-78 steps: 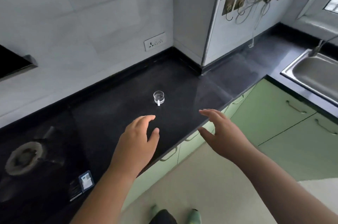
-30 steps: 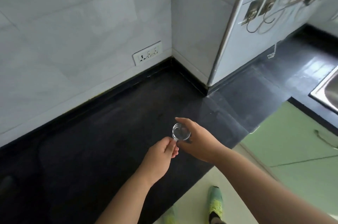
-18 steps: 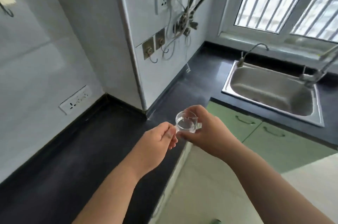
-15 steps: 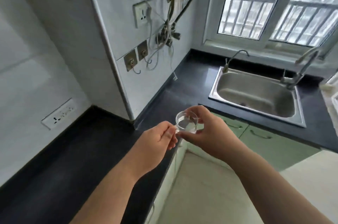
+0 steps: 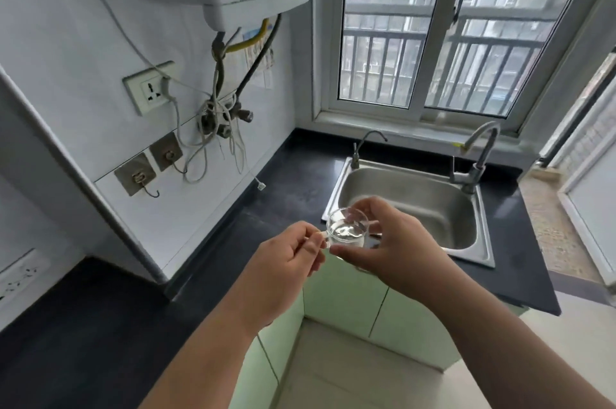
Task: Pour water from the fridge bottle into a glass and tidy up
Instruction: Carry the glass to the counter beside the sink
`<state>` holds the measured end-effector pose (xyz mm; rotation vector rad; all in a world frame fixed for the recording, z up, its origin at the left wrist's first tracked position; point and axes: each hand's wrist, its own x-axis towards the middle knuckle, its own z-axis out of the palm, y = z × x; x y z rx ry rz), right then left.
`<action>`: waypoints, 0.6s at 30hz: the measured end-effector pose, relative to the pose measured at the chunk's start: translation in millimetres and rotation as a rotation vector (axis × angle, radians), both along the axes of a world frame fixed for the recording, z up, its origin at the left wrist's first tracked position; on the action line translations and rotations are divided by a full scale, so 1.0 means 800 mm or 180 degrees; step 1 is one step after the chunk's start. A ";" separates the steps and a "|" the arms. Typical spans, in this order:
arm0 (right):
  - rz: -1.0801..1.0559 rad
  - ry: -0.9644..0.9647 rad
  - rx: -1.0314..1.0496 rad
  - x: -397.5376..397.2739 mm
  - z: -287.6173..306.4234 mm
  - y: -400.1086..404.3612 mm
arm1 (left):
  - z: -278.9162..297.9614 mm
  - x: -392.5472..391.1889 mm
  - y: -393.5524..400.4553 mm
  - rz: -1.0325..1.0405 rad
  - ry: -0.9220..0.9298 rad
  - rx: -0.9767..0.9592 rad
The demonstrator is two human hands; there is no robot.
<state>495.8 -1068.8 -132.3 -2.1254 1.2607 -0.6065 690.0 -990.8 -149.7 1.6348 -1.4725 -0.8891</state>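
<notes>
Both hands hold 1 small glass. Left hand pinches its little handle, and right hand wraps around its side. Some water sits inside. It is up in the air, over the green cupboards, near the sink. If it tips, water could spill on the floor. Wet fingers could let it slip and break.

- Both bare forearms are stretched forward and drawn together at chest height.
- The left hand is curled, thumb and fingers pinched on the handle of a small glass.
- The right hand is wrapped around the glass body, thumb below, fingers over the far rim.
</notes>
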 end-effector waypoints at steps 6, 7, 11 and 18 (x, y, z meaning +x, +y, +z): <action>-0.0003 -0.0078 0.0046 -0.006 -0.013 -0.075 | -0.004 -0.006 -0.072 0.0000 0.0019 0.0134; -0.0011 -0.0064 0.0049 -0.002 -0.015 -0.089 | -0.006 -0.003 -0.086 0.0012 0.0039 0.0152; -0.0072 -0.0061 0.0070 0.017 -0.025 -0.143 | -0.013 0.015 -0.147 -0.0084 0.0015 0.0206; -0.0306 -0.0107 0.0092 0.048 -0.031 -0.241 | -0.023 0.051 -0.266 -0.0275 -0.0006 0.0223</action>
